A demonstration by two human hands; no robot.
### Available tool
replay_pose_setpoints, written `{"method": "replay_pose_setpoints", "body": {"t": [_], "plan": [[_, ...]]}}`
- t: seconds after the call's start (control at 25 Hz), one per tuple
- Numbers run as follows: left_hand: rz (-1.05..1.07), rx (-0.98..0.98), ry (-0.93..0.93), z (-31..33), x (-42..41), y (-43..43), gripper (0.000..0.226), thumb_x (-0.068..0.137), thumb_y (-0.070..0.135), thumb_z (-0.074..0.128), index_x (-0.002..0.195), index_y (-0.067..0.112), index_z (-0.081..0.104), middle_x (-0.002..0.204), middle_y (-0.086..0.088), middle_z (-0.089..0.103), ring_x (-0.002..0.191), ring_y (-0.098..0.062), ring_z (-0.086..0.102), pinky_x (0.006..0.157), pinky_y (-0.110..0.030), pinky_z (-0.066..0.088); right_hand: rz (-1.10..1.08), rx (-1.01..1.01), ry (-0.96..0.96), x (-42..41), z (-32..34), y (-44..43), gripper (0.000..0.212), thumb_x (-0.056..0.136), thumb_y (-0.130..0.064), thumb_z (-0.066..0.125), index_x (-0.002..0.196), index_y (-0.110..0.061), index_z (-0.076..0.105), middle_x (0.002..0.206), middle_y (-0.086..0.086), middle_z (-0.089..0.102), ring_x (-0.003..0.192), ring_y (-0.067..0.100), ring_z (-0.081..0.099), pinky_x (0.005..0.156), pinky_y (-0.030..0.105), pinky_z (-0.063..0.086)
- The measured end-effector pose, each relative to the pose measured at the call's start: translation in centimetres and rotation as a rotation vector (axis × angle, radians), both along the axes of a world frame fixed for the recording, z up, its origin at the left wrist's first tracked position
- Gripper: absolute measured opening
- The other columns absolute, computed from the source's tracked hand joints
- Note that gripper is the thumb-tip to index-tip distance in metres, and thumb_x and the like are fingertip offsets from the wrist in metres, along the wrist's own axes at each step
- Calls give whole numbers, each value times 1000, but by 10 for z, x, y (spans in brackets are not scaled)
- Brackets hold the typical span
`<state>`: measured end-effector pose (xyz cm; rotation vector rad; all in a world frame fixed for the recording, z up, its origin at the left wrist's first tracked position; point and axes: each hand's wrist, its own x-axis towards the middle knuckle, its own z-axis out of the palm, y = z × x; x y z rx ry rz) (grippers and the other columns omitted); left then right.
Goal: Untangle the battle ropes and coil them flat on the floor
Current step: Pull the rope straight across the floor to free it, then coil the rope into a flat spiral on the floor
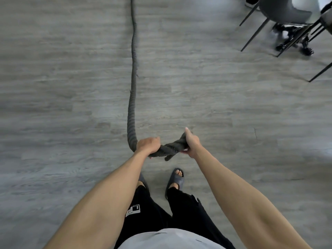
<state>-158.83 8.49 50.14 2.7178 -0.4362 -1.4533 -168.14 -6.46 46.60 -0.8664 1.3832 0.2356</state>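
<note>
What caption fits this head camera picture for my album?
The left hand and right hand grip a dark battle rope trailing away across the grey floor.

One rope [132, 90], two hands [148, 145] [192, 143], two sandals [177, 179] [143, 180], several chair legs [255, 35]

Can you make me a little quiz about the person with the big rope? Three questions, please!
1. How many hands grip the rope? A) none B) one C) both
2. True or false: the rope is coiled in a neat circle.
3. Fill the gap: the chair stands at the top ___ of the picture.

Key:
1. C: the left hand and the right hand both hold it.
2. False: it runs out long across the floor.
3. right
</note>
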Motion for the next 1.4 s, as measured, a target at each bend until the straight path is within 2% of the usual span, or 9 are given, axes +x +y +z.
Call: {"method": "replay_pose_setpoints", "body": {"t": [0.12, 0.28, 0.52, 0.72, 0.84, 1.0, 1.12, 1.24, 1.4], "plan": [[-73, 6, -194, -7, -25, -17, 56, 102, 33, 21, 111, 7, 70, 116, -14, 69, 107, -30, 64, 94, -35, 41, 134, -141, 155, -1, -11, 11, 78, 82, -34, 76, 137, -5, 30, 133, 18, 52, 116, 38, 58, 77, 51, 60], [-300, -132, -350, -51, -69, -16, 63, 95, 31, 10, 98, 11, 70, 102, -12, 72, 99, -29, 66, 102, -48, 31, 196, -219, 332, -26, -44, -4, 67, 87, -16, 71, 137, 1, 29, 134, 22, 51, 121, 38, 55, 88, 48, 56], [-463, -165, -150, -186, -96, -3, 50, 102, 30, 25, 100, 10, 70, 105, -11, 71, 106, -30, 59, 108, -46, 27, 273, -91, 524, -97, -172, 7, 58, 88, -16, 69, 130, 3, 34, 109, 12, 41, 98, 32, 54, 51, 44, 59], [-419, -92, 78, -356, -86, -2, 47, 101, 32, 25, 110, 9, 65, 116, -16, 66, 110, -29, 59, 103, -45, 28, 608, -142, 671, -119, -342, 22, 63, 88, -50, 50, 129, -2, 59, 128, 21, 54, 113, 40, 60, 93, 49, 55], [-349, -62, 204, -445, -113, 12, 46, 101, 37, 31, 107, 8, 66, 114, -15, 67, 111, -29, 59, 107, -43, 28, 727, -90, 815, -143, -420, 32, 72, 88, -52, 38, 139, -4, 53, 142, 24, 51, 127, 41, 52, 109, 49, 41], [-295, -18, 335, -544, -166, 38, 35, 98, 29, 43, 106, 7, 70, 116, -15, 69, 116, -32, 59, 110, -39, 26, 738, 17, 769, -204, -499, 46, 61, 102, -37, 42, 154, -7, 33, 158, 15, 35, 144, 35, 36, 118, 44, 30], [-219, -4, 407, -605, -178, 36, 26, 95, 23, 50, 104, 9, 70, 116, -14, 69, 110, -32, 63, 94, -36, 47, 577, -10, 811, -244, -547, 36, 59, 95, -40, 55, 139, -1, 53, 137, 23, 57, 124, 42, 56, 100, 51, 52], [-178, -91, 138, -642, -160, 17, 23, 91, 14, 51, 111, 15, 62, 117, -14, 64, 111, -33, 60, 91, -39, 50, 600, -155, 757, -243, -563, 10, 52, 94, -33, 60, 127, 7, 59, 129, 24, 61, 121, 39, 58, 93, 38, 51], [-264, -220, -266, -684, -108, -36, 60, 82, 6, 64, 137, 12, 41, 133, -21, 44, 125, -38, 41, 106, -44, 35, 554, -318, 664, -226, -611, -33, 44, 95, -23, 53, 126, 7, 59, 130, 25, 61, 120, 40, 59, 93, 37, 49]]}}
